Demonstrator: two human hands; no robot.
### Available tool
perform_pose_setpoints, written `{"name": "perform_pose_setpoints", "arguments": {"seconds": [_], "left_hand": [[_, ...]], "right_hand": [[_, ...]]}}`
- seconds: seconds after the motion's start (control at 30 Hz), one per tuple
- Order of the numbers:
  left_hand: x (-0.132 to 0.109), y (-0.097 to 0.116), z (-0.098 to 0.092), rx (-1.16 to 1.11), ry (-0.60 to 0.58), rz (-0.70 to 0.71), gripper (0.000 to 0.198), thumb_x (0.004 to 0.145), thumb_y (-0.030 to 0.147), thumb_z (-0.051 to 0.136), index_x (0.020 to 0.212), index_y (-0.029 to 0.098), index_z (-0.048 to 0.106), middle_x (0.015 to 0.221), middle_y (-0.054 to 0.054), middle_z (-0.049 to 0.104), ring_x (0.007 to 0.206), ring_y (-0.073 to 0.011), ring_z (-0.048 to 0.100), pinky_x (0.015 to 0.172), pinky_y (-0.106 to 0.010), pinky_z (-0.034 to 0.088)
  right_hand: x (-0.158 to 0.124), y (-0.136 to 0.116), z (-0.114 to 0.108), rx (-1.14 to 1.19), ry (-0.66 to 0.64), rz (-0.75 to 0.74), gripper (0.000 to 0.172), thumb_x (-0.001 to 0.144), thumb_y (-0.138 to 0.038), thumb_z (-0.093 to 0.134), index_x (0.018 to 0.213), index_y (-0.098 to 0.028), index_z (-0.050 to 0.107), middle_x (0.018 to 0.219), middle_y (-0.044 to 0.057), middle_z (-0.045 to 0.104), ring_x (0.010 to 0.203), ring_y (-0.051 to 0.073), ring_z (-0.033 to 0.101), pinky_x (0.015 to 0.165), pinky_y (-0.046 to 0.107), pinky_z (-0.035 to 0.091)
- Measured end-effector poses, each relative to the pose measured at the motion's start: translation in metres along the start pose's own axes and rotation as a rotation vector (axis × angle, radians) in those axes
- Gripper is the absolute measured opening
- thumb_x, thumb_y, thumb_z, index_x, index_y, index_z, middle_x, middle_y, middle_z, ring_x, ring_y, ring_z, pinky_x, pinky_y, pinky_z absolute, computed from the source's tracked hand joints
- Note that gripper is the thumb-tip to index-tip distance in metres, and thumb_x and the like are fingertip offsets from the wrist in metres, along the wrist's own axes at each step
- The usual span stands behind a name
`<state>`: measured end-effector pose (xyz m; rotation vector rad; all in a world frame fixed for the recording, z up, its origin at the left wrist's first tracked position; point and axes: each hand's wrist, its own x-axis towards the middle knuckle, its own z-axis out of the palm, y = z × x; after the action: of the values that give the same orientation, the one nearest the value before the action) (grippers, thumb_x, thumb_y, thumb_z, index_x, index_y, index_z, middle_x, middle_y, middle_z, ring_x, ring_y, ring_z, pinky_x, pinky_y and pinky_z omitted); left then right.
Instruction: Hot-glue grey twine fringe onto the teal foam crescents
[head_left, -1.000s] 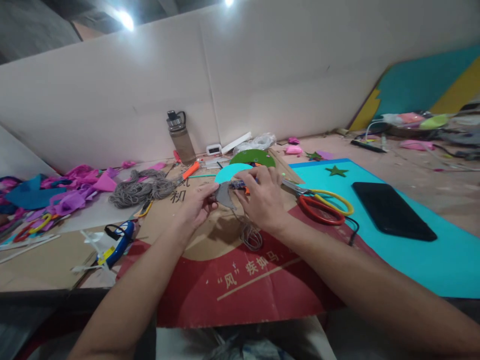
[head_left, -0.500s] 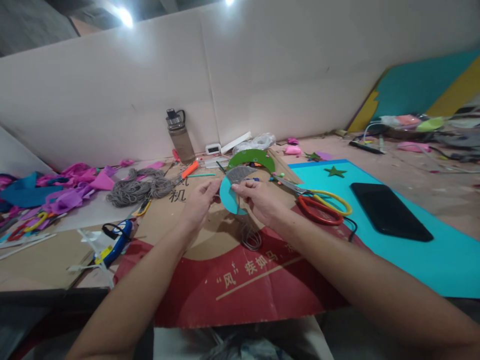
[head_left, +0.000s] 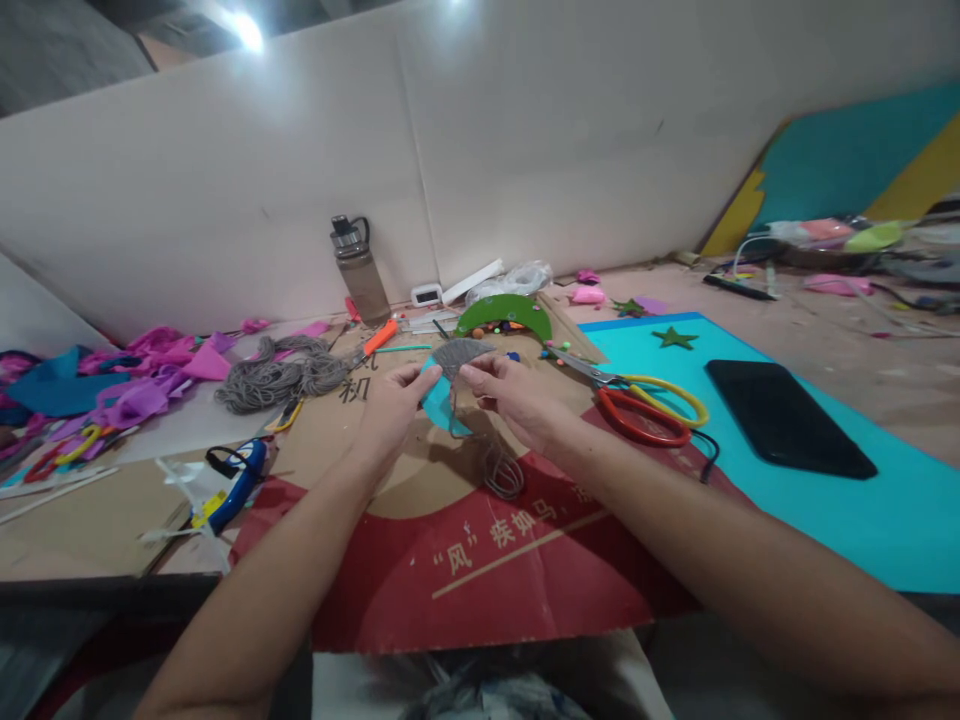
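A light-blue crescent (head_left: 437, 402), its upper part wrapped in grey cord (head_left: 459, 353), is held up over the cardboard. My left hand (head_left: 401, 395) pinches the crescent's left edge. On the other side, the fingers of my right hand (head_left: 510, 392) are closed at the grey wrapping. A strand hangs below the fingers, above a small loose coil of grey cord (head_left: 502, 473) on the cardboard. Behind my hands lies a green crescent (head_left: 510, 315) with small coloured balls near it.
Red-and-yellow scissors (head_left: 645, 408) lie right of my right hand, beside a black phone (head_left: 787, 417) on a blue sheet (head_left: 862, 530). A grey cord bundle (head_left: 281, 373), an orange-handled cutter (head_left: 380, 338) and a bottle (head_left: 361, 275) stand or lie behind on the left.
The light-blue crescent has shifted slightly left and turned, with its grey wrapped part now on top between my hands. My right hand has moved a little left along it.
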<state>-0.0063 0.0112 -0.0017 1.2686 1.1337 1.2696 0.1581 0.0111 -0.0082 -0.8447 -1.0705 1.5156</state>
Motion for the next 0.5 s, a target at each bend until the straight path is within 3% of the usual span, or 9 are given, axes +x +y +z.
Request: {"name": "perform_pose_setpoints", "arguments": {"seconds": [0.1,0.23,0.5], "left_hand": [[-0.002,-0.001,0.002,0.004,-0.097,-0.029,0.028,0.069,0.044,0.079,0.074,0.016,0.073,0.065,0.001,0.063,0.058,-0.0096,0.053,0.060,-0.021,0.044],[-0.003,0.001,0.007,-0.169,-0.199,-0.105,0.035,0.066,0.045,0.082,0.083,0.016,0.073,0.072,-0.001,0.067,0.062,-0.0109,0.058,0.063,-0.023,0.047],[-0.007,0.005,0.011,-0.209,-0.054,-0.058,0.035,0.054,0.025,0.088,0.080,0.014,0.069,0.074,0.000,0.069,0.064,-0.0097,0.059,0.063,-0.021,0.046]], "right_hand": [[0.002,0.001,-0.002,0.080,-0.039,-0.020,0.033,0.061,-0.039,0.082,0.083,-0.019,0.067,0.076,-0.002,0.062,0.062,0.009,0.046,0.059,0.024,0.035],[0.003,-0.001,-0.003,0.174,0.028,-0.040,0.030,0.056,-0.033,0.084,0.077,-0.018,0.069,0.070,-0.003,0.062,0.059,0.008,0.043,0.056,0.024,0.032],[-0.003,0.000,0.002,0.209,0.018,0.023,0.033,0.056,-0.032,0.086,0.080,-0.017,0.068,0.073,-0.003,0.063,0.060,0.007,0.046,0.057,0.024,0.036]]}}
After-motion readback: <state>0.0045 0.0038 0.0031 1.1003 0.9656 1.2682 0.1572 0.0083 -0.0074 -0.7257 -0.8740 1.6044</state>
